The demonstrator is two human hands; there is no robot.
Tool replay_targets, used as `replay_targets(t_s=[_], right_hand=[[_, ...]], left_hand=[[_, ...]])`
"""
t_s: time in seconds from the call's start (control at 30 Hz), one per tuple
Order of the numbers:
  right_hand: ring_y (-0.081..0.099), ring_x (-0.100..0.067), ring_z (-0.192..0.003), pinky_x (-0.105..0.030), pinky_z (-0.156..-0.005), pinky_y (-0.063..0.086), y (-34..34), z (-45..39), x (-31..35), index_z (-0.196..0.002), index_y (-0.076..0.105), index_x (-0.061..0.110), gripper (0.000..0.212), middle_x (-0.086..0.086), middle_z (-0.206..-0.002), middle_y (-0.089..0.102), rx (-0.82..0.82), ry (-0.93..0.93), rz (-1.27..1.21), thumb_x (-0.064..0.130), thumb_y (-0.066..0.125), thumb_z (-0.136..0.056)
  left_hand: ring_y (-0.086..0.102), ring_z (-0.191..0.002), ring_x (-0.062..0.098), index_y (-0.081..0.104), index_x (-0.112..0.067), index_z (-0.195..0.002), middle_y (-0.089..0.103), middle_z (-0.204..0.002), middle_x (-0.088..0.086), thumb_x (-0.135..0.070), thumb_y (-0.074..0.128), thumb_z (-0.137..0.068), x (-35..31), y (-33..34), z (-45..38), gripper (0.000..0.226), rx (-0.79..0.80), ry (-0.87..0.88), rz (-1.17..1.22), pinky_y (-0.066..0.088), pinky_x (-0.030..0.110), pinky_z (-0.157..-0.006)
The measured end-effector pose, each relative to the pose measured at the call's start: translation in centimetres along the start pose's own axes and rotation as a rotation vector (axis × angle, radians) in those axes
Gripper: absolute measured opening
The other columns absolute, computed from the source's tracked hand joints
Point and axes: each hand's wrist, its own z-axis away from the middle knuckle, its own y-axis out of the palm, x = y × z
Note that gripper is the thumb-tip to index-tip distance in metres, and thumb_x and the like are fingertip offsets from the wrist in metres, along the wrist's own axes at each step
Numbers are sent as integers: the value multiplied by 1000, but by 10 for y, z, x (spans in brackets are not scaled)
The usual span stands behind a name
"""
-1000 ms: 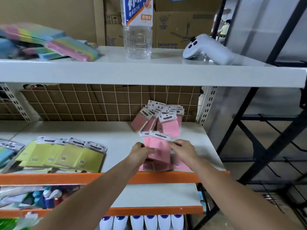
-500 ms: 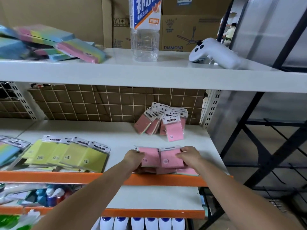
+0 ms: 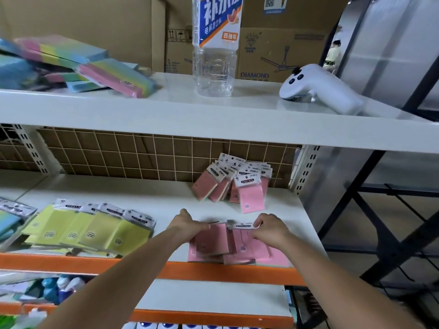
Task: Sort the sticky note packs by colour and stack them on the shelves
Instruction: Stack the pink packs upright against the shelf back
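Observation:
Several pink sticky note packs [image 3: 240, 248] lie flat at the front of the middle shelf [image 3: 166, 200]. My left hand [image 3: 186, 223] grips the top edge of the left pink pack. At the white header of the right pink pack, my right hand [image 3: 270, 227] pinches it. More pink packs [image 3: 234, 186] lean against the wire grid at the back. A row of yellow packs [image 3: 90, 229] lies overlapped at the left front. At the far left edge sit blue-green packs [image 3: 9, 222].
On the top shelf [image 3: 213, 119] stand a clear plastic bottle [image 3: 215, 67], a white controller [image 3: 318, 89] and a pile of rainbow note blocks [image 3: 71, 65]. An orange beam [image 3: 95, 264] edges the middle shelf. Bottles [image 3: 54, 288] fill the lower shelf. Black racking stands at right.
Both hands lowered the pink packs from upright to flat on the shelf front and spread them side by side.

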Motion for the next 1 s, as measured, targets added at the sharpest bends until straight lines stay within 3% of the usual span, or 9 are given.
replay_targets(t_s=[0.17, 0.33, 0.4, 0.57, 0.67, 0.77, 0.83, 0.9, 1.0], right_hand=[[54, -14, -92, -25, -72, 40, -5, -20, 13, -110, 60, 21, 29, 0, -116, 61, -115, 1, -131, 28, 63, -82], [60, -17, -97, -24, -78, 45, -2, -39, 44, -123, 56, 20, 47, -2, -120, 65, -96, -38, -253, 46, 64, -85], [60, -18, -104, -23, -84, 45, 1, -44, 59, -124, 56, 15, 50, -2, -122, 63, -59, -79, -256, 50, 60, -88], [58, -2, -73, -2, -51, 37, 22, -70, 84, -115, 56, 20, 41, 8, -96, 63, -67, -84, -440, 40, 71, -82], [65, -8, -84, -4, -61, 45, 37, -84, 93, -125, 43, 25, 62, 10, -100, 64, -170, -101, -605, 20, 79, -75], [59, -8, -85, -3, -55, 39, 42, -89, 103, -134, 36, 22, 74, 8, -109, 61, -232, -42, -608, 27, 80, -75], [62, -17, -96, -17, -71, 50, 45, -95, 108, -142, 32, 18, 89, -1, -123, 62, -247, 25, -592, 36, 81, -71], [61, -25, -110, -29, -87, 51, 46, -98, 112, -144, 29, 14, 98, -7, -129, 60, -244, 87, -565, 42, 83, -66], [54, -30, -121, -32, -97, 46, 48, -104, 118, -147, 18, 9, 107, -10, -136, 53, -220, 141, -607, 36, 83, -66]], left_hand=[[59, -96, 25, 40, -7, -126, 56, -119, 11, -45, 68, -80, -20, -9, -15, 65, -74, 60, 4, 45, 29, -72], [62, -97, 24, 44, -15, -132, 61, -118, 6, -42, 72, -76, -37, -20, -46, 67, -88, 212, 103, 50, 29, -72], [61, -87, 21, 48, -18, -131, 63, -113, 5, -46, 68, -74, -43, -24, -56, 66, -74, 223, 74, 48, 25, -61], [54, -63, 9, 51, -25, -123, 60, -95, -1, -38, 55, -89, -45, -26, -83, 37, -35, 253, -33, 34, 16, -37], [56, -64, 8, 54, -26, -111, 61, -90, -3, -40, 55, -88, -42, -26, -101, 27, -10, 261, -73, 36, 17, -41], [63, -79, 18, 60, -24, -89, 63, -80, -1, -33, 54, -83, -45, -27, -108, 12, 63, 303, -19, 40, 23, -57], [59, -79, 18, 51, -24, -74, 58, -75, -1, -25, 50, -89, -49, -29, -108, 16, 96, 332, -41, 39, 27, -64], [57, -87, 22, 55, -22, -83, 62, -88, 3, -29, 46, -94, -49, -28, -114, 16, 73, 330, -23, 39, 27, -70], [62, -97, 28, 57, -12, -118, 66, -112, 14, -40, 51, -90, -44, -21, -133, 40, 27, 300, 44, 43, 28, -72]])
